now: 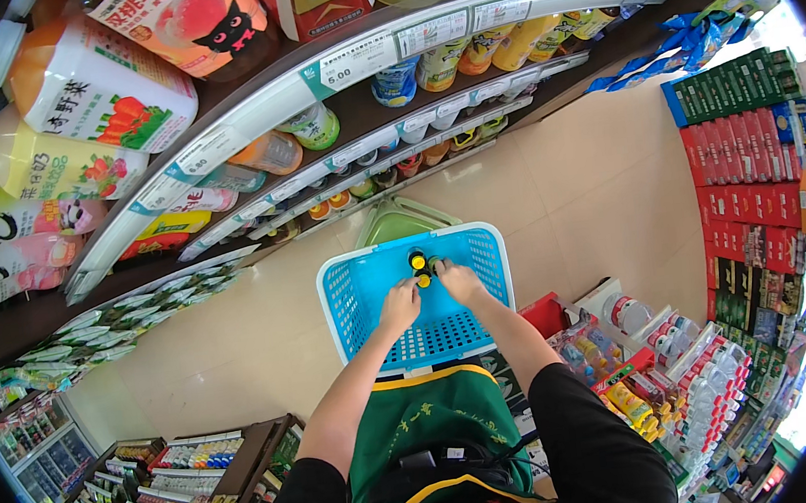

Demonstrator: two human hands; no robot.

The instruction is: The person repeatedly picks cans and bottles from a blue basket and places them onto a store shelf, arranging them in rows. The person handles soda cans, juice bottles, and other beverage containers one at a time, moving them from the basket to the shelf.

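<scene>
A blue plastic shopping basket (369, 277) with a white rim is right in front of me, and both hands reach down into it. Two dark bottles with yellow caps, a far one (416, 259) and a near one (423, 279), stand upright close together inside. My left hand (400, 308) has its fingertips on the near bottle from the left. On the other side, my right hand (459, 281) grips a greenish bottle (435, 265), mostly hidden by the fingers.
Ahead, a drink shelf (355, 72) holds rows of bottles above price labels. A green plastic stand (406, 214) sits behind the basket. Bottled water (710, 374) is stacked at right, beyond it red cartons (746, 149). A snack rack (177, 489) stands at lower left.
</scene>
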